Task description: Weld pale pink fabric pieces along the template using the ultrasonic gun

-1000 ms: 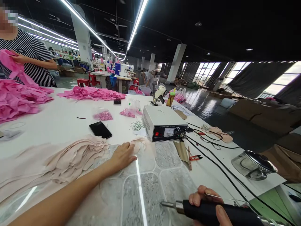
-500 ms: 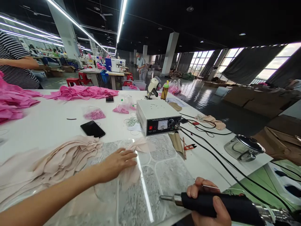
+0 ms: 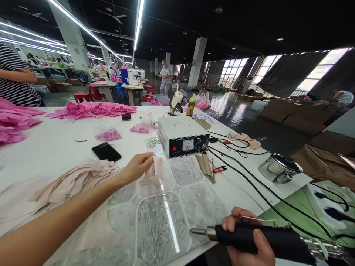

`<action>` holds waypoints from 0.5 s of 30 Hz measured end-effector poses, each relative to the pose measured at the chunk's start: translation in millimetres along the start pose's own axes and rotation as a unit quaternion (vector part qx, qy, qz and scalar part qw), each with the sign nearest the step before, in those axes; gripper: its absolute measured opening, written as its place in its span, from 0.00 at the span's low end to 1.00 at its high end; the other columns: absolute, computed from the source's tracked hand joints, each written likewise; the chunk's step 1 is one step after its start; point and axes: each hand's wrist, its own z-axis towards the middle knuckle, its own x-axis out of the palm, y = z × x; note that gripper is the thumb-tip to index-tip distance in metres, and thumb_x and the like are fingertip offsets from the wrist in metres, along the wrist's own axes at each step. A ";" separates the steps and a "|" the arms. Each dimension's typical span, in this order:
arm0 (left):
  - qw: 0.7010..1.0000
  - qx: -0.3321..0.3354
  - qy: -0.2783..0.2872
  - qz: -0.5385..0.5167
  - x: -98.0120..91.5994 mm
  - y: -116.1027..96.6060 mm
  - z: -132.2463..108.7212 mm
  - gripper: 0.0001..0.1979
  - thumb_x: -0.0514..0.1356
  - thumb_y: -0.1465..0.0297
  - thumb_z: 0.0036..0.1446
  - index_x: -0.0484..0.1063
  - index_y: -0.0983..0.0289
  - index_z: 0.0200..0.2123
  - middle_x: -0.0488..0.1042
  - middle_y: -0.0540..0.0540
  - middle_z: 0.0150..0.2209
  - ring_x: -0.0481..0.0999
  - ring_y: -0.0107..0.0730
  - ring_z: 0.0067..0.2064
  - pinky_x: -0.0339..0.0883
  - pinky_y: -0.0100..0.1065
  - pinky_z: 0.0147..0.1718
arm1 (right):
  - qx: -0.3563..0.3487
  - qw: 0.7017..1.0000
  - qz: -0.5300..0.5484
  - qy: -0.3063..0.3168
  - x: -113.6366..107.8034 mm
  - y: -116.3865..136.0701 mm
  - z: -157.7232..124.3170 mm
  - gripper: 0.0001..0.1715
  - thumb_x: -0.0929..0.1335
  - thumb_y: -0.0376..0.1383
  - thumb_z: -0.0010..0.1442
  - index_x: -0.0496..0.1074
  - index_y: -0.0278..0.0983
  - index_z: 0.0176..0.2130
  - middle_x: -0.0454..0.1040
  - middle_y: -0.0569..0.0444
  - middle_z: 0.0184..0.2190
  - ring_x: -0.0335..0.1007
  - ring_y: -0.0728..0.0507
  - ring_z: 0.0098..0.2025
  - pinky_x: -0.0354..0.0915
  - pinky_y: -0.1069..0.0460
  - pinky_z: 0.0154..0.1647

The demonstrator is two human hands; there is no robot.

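Observation:
My left hand point(image 3: 139, 165) pinches a thin pale-pink piece of fabric point(image 3: 158, 166), lifted above the grey stone-patterned sheet point(image 3: 163, 218). Closed round the black grip of a corded handheld tool point(image 3: 257, 240) is my right hand point(image 3: 244, 232). The tool's pointed metal tip aims left, over the sheet's front right part. A loose stack of beige-pink fabric pieces point(image 3: 74, 177) lies left of the sheet, partly behind my left forearm. More pale fabric point(image 3: 91, 225) shows under that arm.
Behind the sheet stands a white control box point(image 3: 184, 129) with black cables. To its right lie orange-handled snips point(image 3: 219, 169) and a lidded glass pot point(image 3: 280, 168). A black phone point(image 3: 106, 152), bagged pink bits point(image 3: 108, 133) and pink fabric point(image 3: 91, 110) are leftward. A person in stripes point(image 3: 16, 75) stands left.
My left hand has moved up and away, going from spread fingers on the fabric to a pinch that lifts the piece. The right hand keeps hold of the tool, nearly unmoved.

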 end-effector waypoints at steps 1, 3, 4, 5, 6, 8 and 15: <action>1.000 -0.010 -0.027 0.000 -8.4 -3.5 6.1 0.22 0.51 0.53 0.69 0.69 0.65 0.34 0.70 0.50 0.30 0.72 0.30 0.30 0.68 0.34 0.31 | 0.002 1.000 0.005 -0.001 1.0 -0.5 -0.7 0.15 0.70 0.46 0.52 0.75 0.37 0.32 0.73 0.54 0.28 0.66 0.49 0.18 0.64 0.51 0.20; 0.997 -0.027 -0.073 0.010 -22.4 -13.4 12.5 0.23 0.48 0.53 0.69 0.65 0.63 0.30 0.65 0.47 0.25 0.68 0.29 0.27 0.63 0.31 0.28 | 0.003 1.000 0.012 -0.005 1.8 -1.1 -1.4 0.14 0.70 0.45 0.52 0.75 0.36 0.32 0.73 0.54 0.28 0.67 0.50 0.18 0.65 0.52 0.20; 0.996 -0.033 -0.087 0.017 -26.7 -19.2 12.4 0.22 0.46 0.54 0.69 0.63 0.62 0.28 0.62 0.47 0.23 0.65 0.29 0.25 0.60 0.31 0.26 | 0.003 1.000 0.014 -0.009 1.8 -1.1 -1.4 0.14 0.70 0.45 0.52 0.76 0.36 0.32 0.74 0.54 0.28 0.67 0.50 0.18 0.65 0.52 0.20; 0.995 -0.036 -0.090 0.025 -28.7 -24.9 9.9 0.22 0.44 0.54 0.68 0.62 0.61 0.27 0.60 0.46 0.22 0.64 0.30 0.25 0.57 0.30 0.25 | 0.003 1.000 0.017 -0.013 1.6 -0.8 -1.2 0.14 0.70 0.45 0.51 0.76 0.36 0.32 0.74 0.54 0.28 0.67 0.50 0.18 0.65 0.52 0.20; 0.996 -0.036 -0.079 0.032 -28.1 -29.8 5.4 0.21 0.45 0.54 0.67 0.61 0.60 0.26 0.60 0.46 0.21 0.63 0.30 0.25 0.55 0.30 0.25 | 0.003 1.000 0.020 -0.018 1.4 -0.4 -0.8 0.14 0.70 0.45 0.51 0.76 0.36 0.32 0.74 0.54 0.28 0.67 0.50 0.18 0.65 0.52 0.20; 0.998 -0.036 -0.018 0.044 -20.4 -35.2 -7.7 0.20 0.50 0.53 0.61 0.61 0.60 0.23 0.61 0.47 0.20 0.62 0.31 0.24 0.52 0.31 0.24 | 0.002 0.999 0.027 -0.024 0.6 0.5 -0.2 0.14 0.70 0.45 0.51 0.76 0.36 0.32 0.74 0.54 0.28 0.67 0.50 0.18 0.65 0.52 0.20; 0.974 -0.126 0.186 0.038 2.3 -24.3 -38.5 0.24 0.54 0.49 0.51 0.53 0.59 0.16 0.54 0.48 0.16 0.54 0.28 0.18 0.49 0.31 0.18 | 0.011 1.000 0.024 0.004 -1.5 -2.3 -2.2 0.15 0.71 0.45 0.52 0.76 0.36 0.33 0.74 0.53 0.29 0.68 0.49 0.18 0.66 0.51 0.19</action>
